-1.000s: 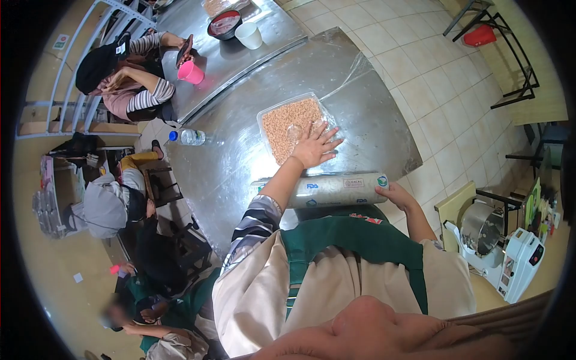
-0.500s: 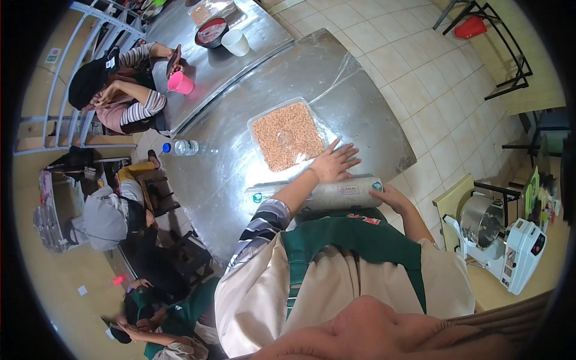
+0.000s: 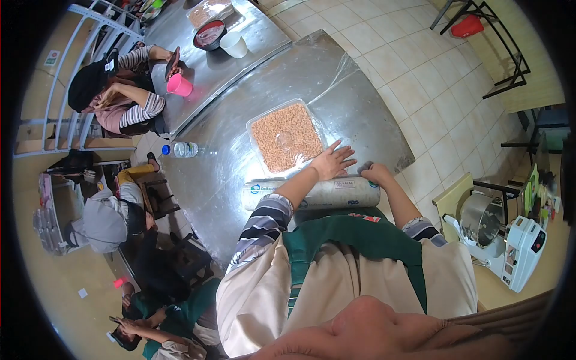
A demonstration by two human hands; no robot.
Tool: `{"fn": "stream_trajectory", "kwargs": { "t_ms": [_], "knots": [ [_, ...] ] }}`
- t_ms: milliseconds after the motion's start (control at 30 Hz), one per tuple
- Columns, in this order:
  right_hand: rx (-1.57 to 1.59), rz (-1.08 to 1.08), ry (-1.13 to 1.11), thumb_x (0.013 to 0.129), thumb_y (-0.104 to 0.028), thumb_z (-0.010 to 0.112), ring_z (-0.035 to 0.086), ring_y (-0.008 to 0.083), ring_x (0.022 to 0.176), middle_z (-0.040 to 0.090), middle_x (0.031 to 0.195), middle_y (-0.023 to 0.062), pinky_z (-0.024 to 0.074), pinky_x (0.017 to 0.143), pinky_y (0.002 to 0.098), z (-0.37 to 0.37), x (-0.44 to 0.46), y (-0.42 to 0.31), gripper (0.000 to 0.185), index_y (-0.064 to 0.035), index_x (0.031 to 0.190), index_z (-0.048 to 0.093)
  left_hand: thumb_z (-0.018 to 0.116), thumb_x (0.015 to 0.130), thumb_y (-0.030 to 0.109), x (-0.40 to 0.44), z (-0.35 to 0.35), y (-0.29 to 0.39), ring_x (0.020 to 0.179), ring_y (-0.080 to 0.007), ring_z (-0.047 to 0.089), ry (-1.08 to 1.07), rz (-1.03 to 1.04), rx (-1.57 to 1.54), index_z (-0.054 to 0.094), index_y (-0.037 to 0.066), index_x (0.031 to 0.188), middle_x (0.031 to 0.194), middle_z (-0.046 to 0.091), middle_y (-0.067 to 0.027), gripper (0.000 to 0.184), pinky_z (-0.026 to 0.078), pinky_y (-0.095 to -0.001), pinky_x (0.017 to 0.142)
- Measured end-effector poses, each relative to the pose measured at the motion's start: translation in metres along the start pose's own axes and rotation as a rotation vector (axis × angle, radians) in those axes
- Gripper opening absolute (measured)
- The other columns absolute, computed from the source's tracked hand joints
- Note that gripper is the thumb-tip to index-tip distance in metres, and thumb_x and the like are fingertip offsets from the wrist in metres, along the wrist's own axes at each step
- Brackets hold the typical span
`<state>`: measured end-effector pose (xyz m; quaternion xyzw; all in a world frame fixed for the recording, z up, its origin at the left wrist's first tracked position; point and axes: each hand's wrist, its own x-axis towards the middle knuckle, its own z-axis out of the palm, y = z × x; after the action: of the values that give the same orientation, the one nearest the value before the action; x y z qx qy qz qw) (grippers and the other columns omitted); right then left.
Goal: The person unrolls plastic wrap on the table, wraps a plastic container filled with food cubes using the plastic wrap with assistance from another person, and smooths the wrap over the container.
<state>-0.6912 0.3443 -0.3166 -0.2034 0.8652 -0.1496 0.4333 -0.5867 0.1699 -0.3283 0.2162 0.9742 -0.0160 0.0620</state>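
Note:
My left hand lies with spread fingers on clear film, between a square tray of light brown pieces and a thick printed roll of film. Its palm side faces down, close to the tray's lower right corner. My right hand is at the roll's right end, fingers curled together at its upper edge; what they may pinch is too small to make out. The roll lies crosswise at the near edge of the metal table, against my green apron. A clear film stretches over the tray.
A capped bottle stands left. On the adjoining table are a pink cup, a white cup and a dark bowl, beside a seated person. A stand mixer is at right; other people sit lower left.
My left hand has slid off the tray, right and toward the roll. My right hand has moved from the roll's end up to its upper edge, and the roll has turned.

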Motion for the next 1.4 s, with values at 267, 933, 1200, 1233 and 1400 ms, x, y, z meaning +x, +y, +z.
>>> {"fn": "stream_trajectory", "kwargs": {
  "t_ms": [267, 933, 1200, 1233, 1400],
  "knots": [
    [-0.063, 0.056, 0.124, 0.064, -0.019, 0.054, 0.056, 0.0322, 0.085, 0.058, 0.088, 0.021, 0.0441, 0.075, 0.0352, 0.019, 0.03, 0.021, 0.028, -0.0014, 0.084, 0.06, 0.025, 0.087, 0.039, 0.005, 0.007, -0.003, 0.126, -0.0184, 0.016, -0.097, -0.015, 0.07, 0.024, 0.022, 0.13, 0.135, 0.023, -0.0001, 0.046, 0.0, -0.0459, 0.102],
    [1.215, 0.023, 0.023, 0.085, -0.035, 0.046, 0.054, 0.0178, 0.086, 0.056, 0.096, 0.011, 0.0398, 0.079, 0.029, 0.065, -0.079, 0.036, 0.043, 0.0039, 0.104, 0.05, 0.024, 0.088, 0.038, 0.002, 0.008, -0.008, 0.124, -0.0271, 0.019, -0.043, 0.0, 0.117, 0.029, 0.021, 0.128, 0.131, 0.031, -0.0017, 0.044, 0.003, -0.0491, 0.101],
    [1.321, -0.035, -0.024, 0.085, -0.033, 0.045, 0.051, 0.0138, 0.089, 0.056, 0.097, 0.0086, 0.0375, 0.08, 0.0259, 0.073, -0.093, 0.043, 0.04, 0.002, 0.104, 0.051, 0.024, 0.087, 0.04, 0.003, 0.008, -0.008, 0.125, -0.025, 0.019, -0.109, -0.019, 0.178, 0.027, 0.026, 0.129, 0.133, 0.028, 0.0016, 0.044, 0.003, -0.0499, 0.101],
    [1.321, -0.055, -0.034, 0.086, -0.032, 0.045, 0.051, 0.0138, 0.088, 0.056, 0.096, 0.0085, 0.0379, 0.08, 0.0257, 0.074, -0.094, 0.044, 0.039, 0.0023, 0.104, 0.051, 0.023, 0.087, 0.04, 0.003, 0.008, -0.007, 0.124, -0.0252, 0.019, -0.119, -0.019, 0.201, 0.026, 0.025, 0.129, 0.133, 0.028, 0.0017, 0.045, 0.002, -0.0504, 0.1],
    [1.343, -0.113, -0.029, 0.085, -0.031, 0.046, 0.052, 0.0135, 0.084, 0.057, 0.093, 0.0084, 0.0395, 0.076, 0.0251, 0.076, -0.099, 0.044, 0.037, 0.0026, 0.101, 0.052, 0.023, 0.088, 0.039, 0.005, 0.01, -0.004, 0.124, -0.0258, 0.021, -0.17, -0.042, 0.209, 0.026, 0.023, 0.13, 0.134, 0.027, 0.0021, 0.045, 0.001, -0.0513, 0.1]
  ]
}}
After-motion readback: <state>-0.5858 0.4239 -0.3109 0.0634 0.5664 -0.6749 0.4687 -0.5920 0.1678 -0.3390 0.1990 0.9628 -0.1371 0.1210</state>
